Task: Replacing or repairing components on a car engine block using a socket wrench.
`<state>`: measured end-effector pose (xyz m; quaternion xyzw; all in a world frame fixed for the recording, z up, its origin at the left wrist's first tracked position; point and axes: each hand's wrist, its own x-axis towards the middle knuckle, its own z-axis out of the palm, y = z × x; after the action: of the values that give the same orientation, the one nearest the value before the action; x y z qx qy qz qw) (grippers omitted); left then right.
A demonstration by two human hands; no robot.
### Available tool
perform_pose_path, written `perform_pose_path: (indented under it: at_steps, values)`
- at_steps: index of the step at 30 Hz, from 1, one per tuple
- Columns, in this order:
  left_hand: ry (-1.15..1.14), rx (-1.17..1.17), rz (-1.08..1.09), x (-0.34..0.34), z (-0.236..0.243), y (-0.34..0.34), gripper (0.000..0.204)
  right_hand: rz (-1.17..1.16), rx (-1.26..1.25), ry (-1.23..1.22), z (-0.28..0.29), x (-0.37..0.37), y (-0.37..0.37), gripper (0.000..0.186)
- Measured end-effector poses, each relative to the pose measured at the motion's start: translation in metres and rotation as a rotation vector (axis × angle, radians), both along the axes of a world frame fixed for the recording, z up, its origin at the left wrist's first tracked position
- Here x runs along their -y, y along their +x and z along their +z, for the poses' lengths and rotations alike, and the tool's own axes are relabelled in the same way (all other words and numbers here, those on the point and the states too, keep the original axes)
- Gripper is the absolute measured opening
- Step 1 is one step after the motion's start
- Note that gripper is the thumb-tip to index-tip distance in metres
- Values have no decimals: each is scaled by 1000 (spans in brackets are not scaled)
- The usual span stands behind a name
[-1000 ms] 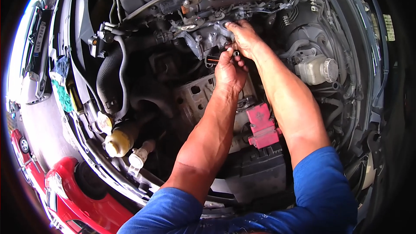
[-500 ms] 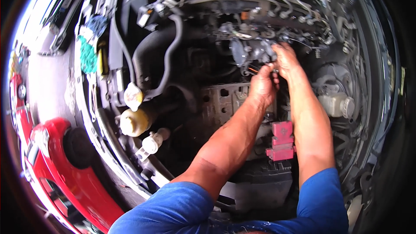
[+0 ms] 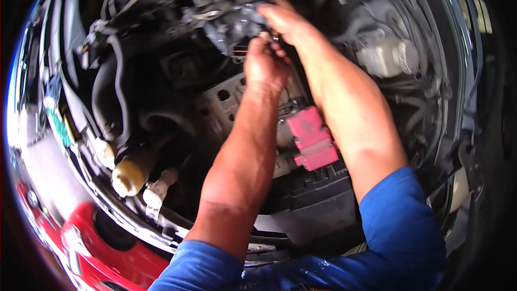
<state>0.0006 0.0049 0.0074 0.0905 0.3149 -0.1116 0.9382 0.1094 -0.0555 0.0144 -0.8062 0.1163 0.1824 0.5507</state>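
My left hand (image 3: pixel 265 63) is closed, thumb up and fingers curled, beside a grey metal engine unit (image 3: pixel 232 31) deep in the engine bay. Whatever it pinches is too small and blurred to name. A thin orange strip (image 3: pixel 240 51) shows just left of its thumb. Just beyond it, my right hand (image 3: pixel 286 20) reaches over the right end of the same unit. One fingertip lies at the metal and another finger points farther back; blur and the engine parts hide the rest of its grip.
A red plastic cover (image 3: pixel 311 137) sits between my forearms, above a black box (image 3: pixel 318 205). A white reservoir (image 3: pixel 385 58) stands on the right. Black hoses (image 3: pixel 119 83) and a yellowish capped reservoir (image 3: pixel 129 177) line the left. Outside the bay is a red car (image 3: pixel 110 248).
The view has turned and shifted, so the engine bay and both hands appear farther left and higher. My left hand stays closed by the grey unit; my right hand remains beyond it.
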Motion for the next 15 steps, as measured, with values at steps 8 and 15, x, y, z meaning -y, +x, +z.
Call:
perform_pose_path:
  at_steps: [8,15]
  values:
    - [-34,-13,19,-3,9,-1,26,103,7,-241,20,0,-3,75]
    - [11,-8,0,-3,6,0,26,27,111,-142,1,-4,-4,66]
